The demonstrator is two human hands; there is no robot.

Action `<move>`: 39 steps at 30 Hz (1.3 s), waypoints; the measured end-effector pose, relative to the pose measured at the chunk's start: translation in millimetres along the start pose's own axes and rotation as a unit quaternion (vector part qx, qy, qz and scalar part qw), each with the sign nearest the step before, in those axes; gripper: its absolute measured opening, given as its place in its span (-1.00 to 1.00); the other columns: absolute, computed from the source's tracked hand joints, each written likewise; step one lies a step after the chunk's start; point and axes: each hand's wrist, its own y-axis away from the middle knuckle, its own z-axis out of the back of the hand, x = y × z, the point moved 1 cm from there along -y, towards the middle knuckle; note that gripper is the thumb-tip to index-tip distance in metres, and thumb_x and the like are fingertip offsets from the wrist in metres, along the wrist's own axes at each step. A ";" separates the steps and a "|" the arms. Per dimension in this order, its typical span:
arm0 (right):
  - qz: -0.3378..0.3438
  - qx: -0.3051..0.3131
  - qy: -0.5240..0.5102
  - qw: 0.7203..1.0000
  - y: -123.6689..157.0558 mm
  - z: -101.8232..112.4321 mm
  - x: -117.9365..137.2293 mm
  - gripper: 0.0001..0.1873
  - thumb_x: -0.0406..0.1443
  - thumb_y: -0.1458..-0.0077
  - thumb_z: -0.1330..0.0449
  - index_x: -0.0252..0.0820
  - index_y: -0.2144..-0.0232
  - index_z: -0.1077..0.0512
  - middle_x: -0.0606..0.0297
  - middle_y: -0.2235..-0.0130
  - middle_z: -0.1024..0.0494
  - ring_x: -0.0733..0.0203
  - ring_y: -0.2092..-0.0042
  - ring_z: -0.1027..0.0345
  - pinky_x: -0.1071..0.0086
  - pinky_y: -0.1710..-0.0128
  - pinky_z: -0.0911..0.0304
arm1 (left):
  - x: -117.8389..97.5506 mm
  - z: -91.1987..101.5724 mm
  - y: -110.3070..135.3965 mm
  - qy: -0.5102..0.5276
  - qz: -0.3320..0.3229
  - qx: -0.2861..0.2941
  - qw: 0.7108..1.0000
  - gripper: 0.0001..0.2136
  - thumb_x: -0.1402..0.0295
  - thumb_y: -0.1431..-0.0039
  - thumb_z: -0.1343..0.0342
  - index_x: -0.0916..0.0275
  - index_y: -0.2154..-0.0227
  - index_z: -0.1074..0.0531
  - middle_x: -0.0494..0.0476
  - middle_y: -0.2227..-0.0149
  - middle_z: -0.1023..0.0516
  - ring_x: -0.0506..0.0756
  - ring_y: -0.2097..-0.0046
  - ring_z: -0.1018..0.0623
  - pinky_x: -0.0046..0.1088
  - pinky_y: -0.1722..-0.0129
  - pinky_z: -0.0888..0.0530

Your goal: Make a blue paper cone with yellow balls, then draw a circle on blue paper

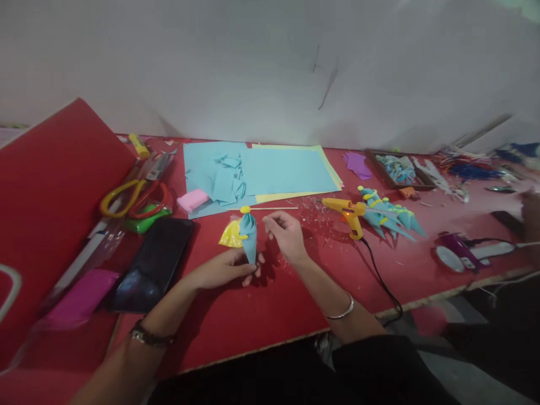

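Red table (pixel 261 315) set against a bare pale wall; worktop cluttered. Left hand (pixel 223 270) lies low on the table, fingers closed around the lower tip of a blue paper cone (pixel 250 239), held roughly upright with a small yellow ball at its top. A yellow scrap (pixel 230 236) sits just behind the cone, touching it or nearly so. Right hand (pixel 287 233) hovers just right of the cone, fingers curled in, thumb and forefinger drawn close together; cannot tell whether anything is pinched between them. Thin wooden stick (pixel 272 208) lies flat on the table just beyond both hands. Right of it: yellow glue gun (pixel 348 212), cord trailing off the near edge, with a pile of finished blue cones (pixel 392 216) against it. Blue paper sheets (pixel 282 169) and cut pieces lie near the wall. Dark phone (pixel 154 261) left of the left hand; scissors (pixel 133 197) beyond it.
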 end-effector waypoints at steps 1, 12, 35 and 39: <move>-0.001 0.005 -0.001 1.000 0.7 -0.8 0.1 -0.89 -0.24 0.13 -0.23 -0.17 0.53 -0.42 0.45 0.61 -0.41 0.43 0.60 -0.22 0.49 0.57 -0.21 | 0.2 0.3 -0.2 0.002 0.001 0.001 1.000 -0.76 0.22 -0.11 -0.03 0.29 0.26 -0.28 0.01 0.38 -0.38 -0.11 0.50 -0.35 -0.50 0.44 -0.27; 0.082 -0.018 0.006 0.996 4.4 0.5 13.1 -0.84 -0.22 -0.02 -0.13 -0.15 0.34 -0.44 0.29 0.38 -0.55 0.27 0.34 -0.43 0.30 0.23 -0.35 | -0.9 -0.3 0.0 0.019 -0.009 0.008 1.000 -0.77 0.22 -0.11 -0.04 0.29 0.26 -0.29 -0.01 0.40 -0.39 -0.10 0.50 -0.36 -0.48 0.43 -0.29; 0.197 0.050 0.157 0.966 19.6 -5.6 25.3 -0.88 -0.34 -0.01 -0.16 -0.06 0.40 -0.50 0.31 0.36 -0.53 0.26 0.31 -0.40 0.31 0.30 -0.34 | -1.8 -2.2 -0.2 0.051 0.006 -0.007 0.999 -0.80 0.25 -0.10 -0.06 0.30 0.35 -0.29 0.03 0.40 -0.41 -0.09 0.49 -0.37 -0.47 0.42 -0.31; 0.263 0.089 0.225 0.934 22.8 -6.8 22.9 -0.89 -0.31 -0.03 -0.15 -0.03 0.39 -0.48 0.32 0.34 -0.52 0.26 0.29 -0.36 0.31 0.27 -0.32 | -3.1 -2.9 0.0 0.046 -0.001 -0.007 0.999 -0.82 0.26 -0.14 -0.03 0.31 0.40 -0.30 0.01 0.47 -0.40 -0.08 0.48 -0.36 -0.48 0.42 -0.28</move>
